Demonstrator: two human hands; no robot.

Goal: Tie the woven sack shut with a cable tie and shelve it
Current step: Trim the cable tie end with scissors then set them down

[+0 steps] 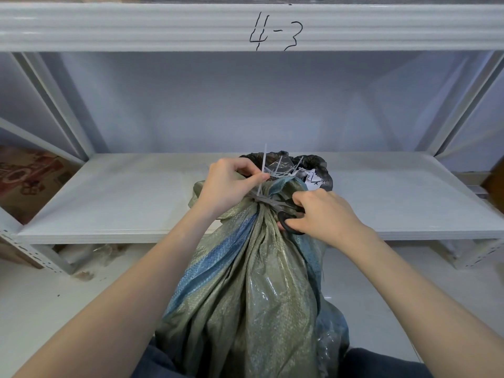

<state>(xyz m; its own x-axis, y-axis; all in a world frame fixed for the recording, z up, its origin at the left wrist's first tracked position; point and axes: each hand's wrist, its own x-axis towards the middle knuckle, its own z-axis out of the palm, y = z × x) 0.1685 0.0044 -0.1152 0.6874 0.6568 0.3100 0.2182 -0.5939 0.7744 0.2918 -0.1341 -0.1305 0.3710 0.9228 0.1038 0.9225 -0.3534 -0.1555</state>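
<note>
green-and-blue woven sack (253,290) is standing on the floor in front of the white shelf (136,197), neck bunched up at shelf height. going left to right: my left hand (229,186) is pinching the white cable tie (263,170) tail sticking up from the neck, then my right hand (324,214) is closed round the black handles of the scissors (289,214), blades laid against the tie around the neck. beam above says 4-3 (275,32).

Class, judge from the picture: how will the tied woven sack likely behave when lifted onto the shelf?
The woven sack looks floppy: its cloth hangs in loose folds. Its bulging body suggests some weight. The glossy weave may slip, so the cinched neck by the cable tie seems the surest grip.
</note>
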